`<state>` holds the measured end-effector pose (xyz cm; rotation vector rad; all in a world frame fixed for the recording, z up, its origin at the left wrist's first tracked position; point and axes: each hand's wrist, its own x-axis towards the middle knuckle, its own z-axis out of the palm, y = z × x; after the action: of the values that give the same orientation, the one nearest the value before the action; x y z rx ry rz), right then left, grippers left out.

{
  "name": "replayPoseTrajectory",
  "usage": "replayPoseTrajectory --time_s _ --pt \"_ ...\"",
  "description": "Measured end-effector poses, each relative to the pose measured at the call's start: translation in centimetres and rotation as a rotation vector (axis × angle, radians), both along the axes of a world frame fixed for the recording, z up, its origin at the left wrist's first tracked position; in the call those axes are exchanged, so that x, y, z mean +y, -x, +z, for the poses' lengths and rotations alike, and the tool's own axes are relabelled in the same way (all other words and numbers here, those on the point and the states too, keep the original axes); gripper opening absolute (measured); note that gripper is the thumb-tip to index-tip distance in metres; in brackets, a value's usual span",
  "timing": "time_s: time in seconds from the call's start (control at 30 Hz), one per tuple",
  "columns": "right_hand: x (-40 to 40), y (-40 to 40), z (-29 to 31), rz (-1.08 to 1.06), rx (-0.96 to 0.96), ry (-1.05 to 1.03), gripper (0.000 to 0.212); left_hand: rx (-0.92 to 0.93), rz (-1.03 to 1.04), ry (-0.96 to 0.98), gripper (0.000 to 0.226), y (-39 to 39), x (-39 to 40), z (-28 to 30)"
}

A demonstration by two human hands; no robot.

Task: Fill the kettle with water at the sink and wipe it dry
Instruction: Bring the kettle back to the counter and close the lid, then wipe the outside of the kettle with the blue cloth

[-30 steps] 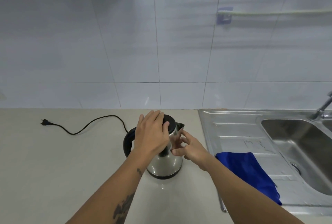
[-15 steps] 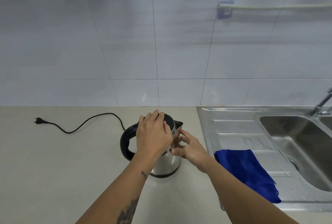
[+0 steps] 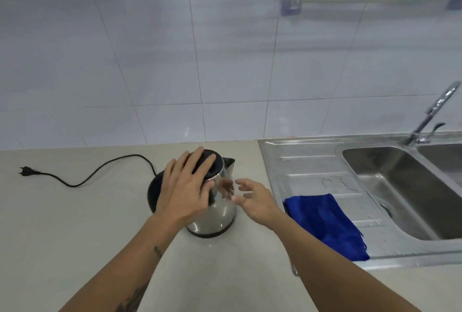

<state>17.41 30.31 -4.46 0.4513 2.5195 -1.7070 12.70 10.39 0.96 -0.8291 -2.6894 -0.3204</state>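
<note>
Steel kettle (image 3: 215,208): upright on the beige tabletop (image 3: 62,224), long axis vertical; spout (image 3: 229,161) points away and right, toward the sink; black handle on its left side.
Left hand (image 3: 186,190): fingers (image 3: 200,161) spread flat over the black lid, palm against the kettle's upper body, not closed round the handle.
Right hand (image 3: 255,200): just right of the kettle, fingers loosely open, holding nothing, apart from the steel.
Cloth (image 3: 325,224): blue, on the drainboard right of the right-hand fingers.
Sink (image 3: 405,186): further right.
Cord (image 3: 100,170): black, left of the left-hand fingers.
</note>
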Motion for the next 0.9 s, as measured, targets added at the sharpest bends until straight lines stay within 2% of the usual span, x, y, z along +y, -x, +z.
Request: replayPoseTrajectory --time_s 0.1,0.2,0.33,0.4,0.57,0.7,0.8,0.9 --pt "3.2 -1.6 -0.9 0.0 -0.08 -0.33 0.06 0.062 0.09 0.029 0.053 -0.8 1.3 -0.4" --pt "7.0 -3.1 -2.1 -0.028 -0.285 -0.678 0.067 0.087 0.166 0.035 0.047 -1.1 2.3 -0.8" --pt "9.6 -4.9 -4.4 0.011 -0.587 -0.719 0.077 0.1 0.234 0.003 0.045 -1.8 3.8 -0.8" --pt "9.9 -5.6 -5.5 0.014 -0.577 -0.794 0.073 0.098 0.258 -0.003 0.045 -2.1 4.4 -0.8" --pt "11.8 -6.6 -6.1 0.022 -0.402 -0.981 0.066 0.102 0.298 -0.001 0.044 -2.4 4.9 -0.8" --pt "13.2 -6.8 -5.8 0.006 -0.336 -0.936 0.059 0.085 0.276 0.006 0.044 -2.3 4.7 -0.4" --pt "13.0 -6.9 -4.4 -0.117 -0.251 -0.734 0.051 0.027 0.236 0.005 0.048 -2.1 3.9 0.1" --pt "11.3 -6.3 -2.0 -0.225 -0.101 -0.525 0.041 -0.026 0.111 -0.027 0.055 -1.4 2.2 0.6"
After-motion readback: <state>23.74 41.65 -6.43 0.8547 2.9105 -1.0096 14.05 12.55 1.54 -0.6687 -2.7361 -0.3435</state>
